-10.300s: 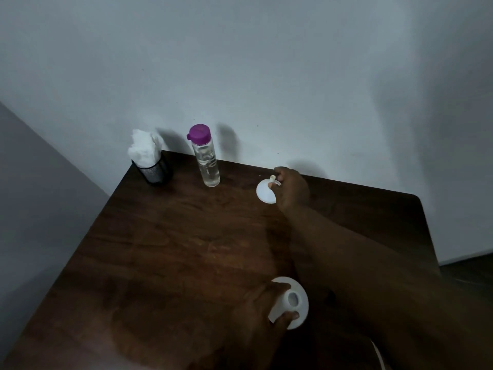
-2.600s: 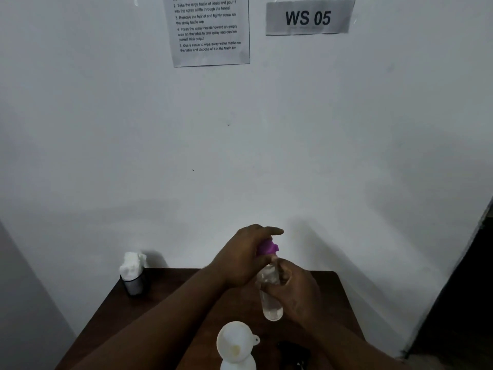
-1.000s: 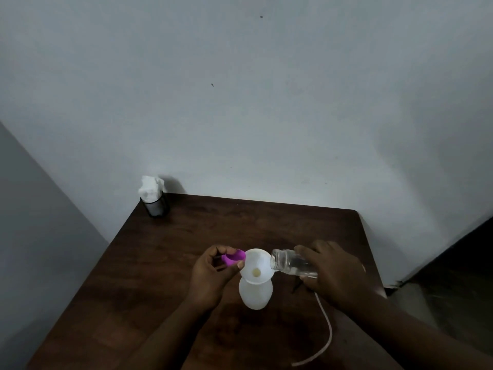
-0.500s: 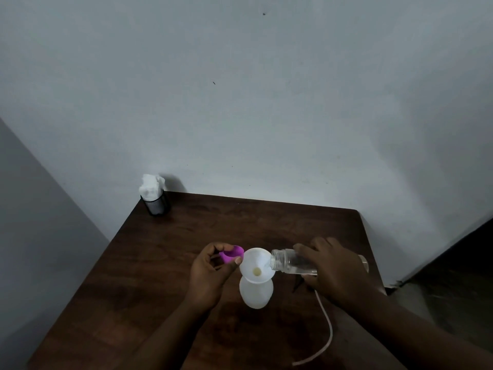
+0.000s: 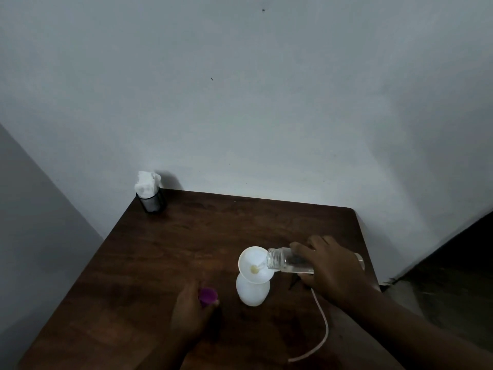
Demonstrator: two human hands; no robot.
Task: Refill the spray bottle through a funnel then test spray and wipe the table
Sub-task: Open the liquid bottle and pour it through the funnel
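At the far left corner of the table stands a dark mesh holder stuffed with white tissues, close against the wall; it is well apart from everything else. Nearer to me, my left hand sits low over the wood with its fingers curled round the purple cap – the hand is blurred, and I cannot tell if it touches the table. Just right of the cap the white spray bottle stands upright with its top off; the white funnel sits in its neck, the bowl leaning slightly toward my right. My right hand is wrapped round the clear bottle, fingers over the top and thumb beneath; I hold it tipped almost flat, its open mouth over the funnel's right rim, with a little water lying along its lower side. Under that bottle, just beside the spray bottle, lies a small dark piece, too dim to make out; from there a thin white tube curves along the table toward the near edge – passing beneath my right forearm.
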